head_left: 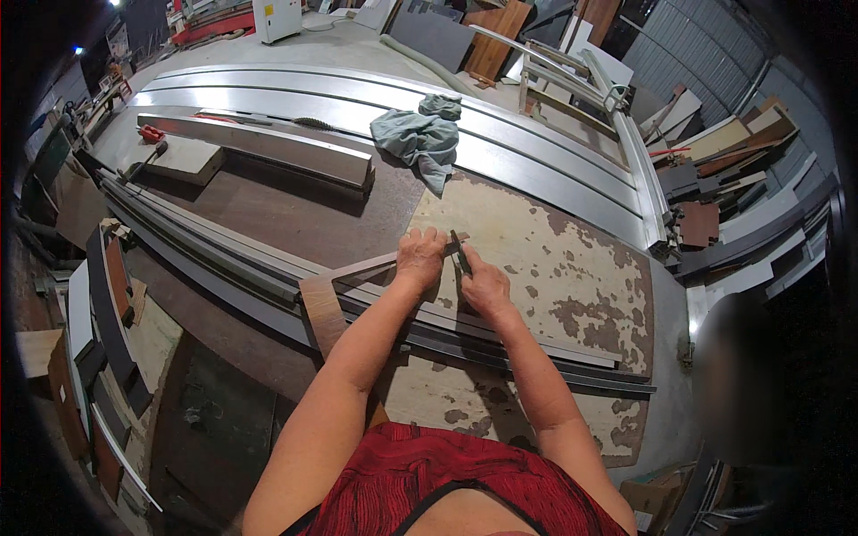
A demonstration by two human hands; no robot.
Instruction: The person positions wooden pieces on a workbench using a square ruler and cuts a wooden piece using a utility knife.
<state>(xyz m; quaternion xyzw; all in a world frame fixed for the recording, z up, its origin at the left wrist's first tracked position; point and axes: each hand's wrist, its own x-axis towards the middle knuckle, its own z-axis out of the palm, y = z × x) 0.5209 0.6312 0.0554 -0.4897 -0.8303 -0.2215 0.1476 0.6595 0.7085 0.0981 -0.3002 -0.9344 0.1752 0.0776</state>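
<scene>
Seemingly dark tool, cream tabletop blotched brown, grey-green cloth, red top streaked black

Strip partly beneath left fingers

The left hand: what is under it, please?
A wooden strip passes under the left hand; its far end seems to show near the dark tool. What the palm and fingers cover cannot be seen.

I see the right grip holding a dark tool, the left grip a strip, cloth toward twelve o'clock.
</scene>
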